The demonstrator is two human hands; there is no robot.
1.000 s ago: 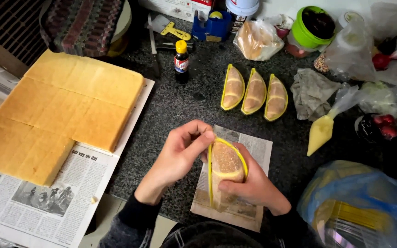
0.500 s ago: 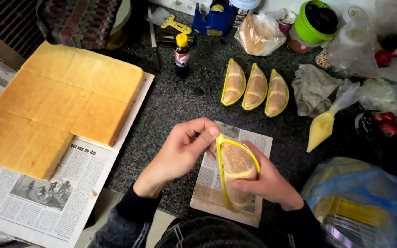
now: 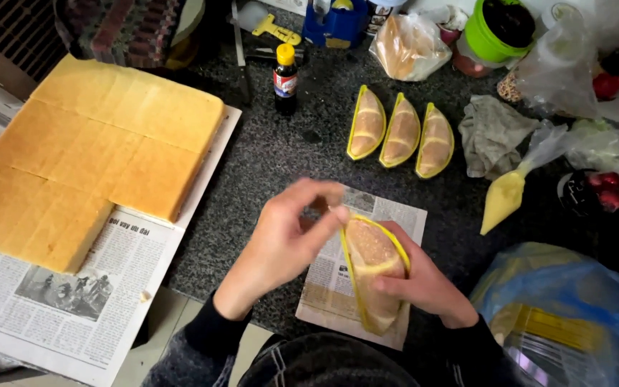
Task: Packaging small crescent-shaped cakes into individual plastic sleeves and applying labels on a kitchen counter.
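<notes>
My right hand (image 3: 424, 283) grips a folded cake slice in a yellow-edged clear wrapper (image 3: 370, 269), held over a small sheet of newspaper (image 3: 388, 215) on the dark speckled counter. My left hand (image 3: 288, 240) pinches the top edge of that wrapper with thumb and fingers. Three wrapped slices of the same kind (image 3: 400, 131) lie side by side further back on the counter. A yellow-filled piping bag (image 3: 506, 197) lies to the right of them.
A large sheet of sponge cake (image 3: 87, 158), one corner cut away, rests on newspaper (image 3: 73, 301) at the left. A small dark bottle with a yellow cap (image 3: 285, 79) stands behind. A crumpled cloth (image 3: 492, 132), plastic bags, a green tub (image 3: 499, 29) and a blue bag (image 3: 574, 308) crowd the right.
My left hand has shifted its pinch on the wrapper's top edge. The wrapped slice has moved slightly lower and to the right in my right hand.
</notes>
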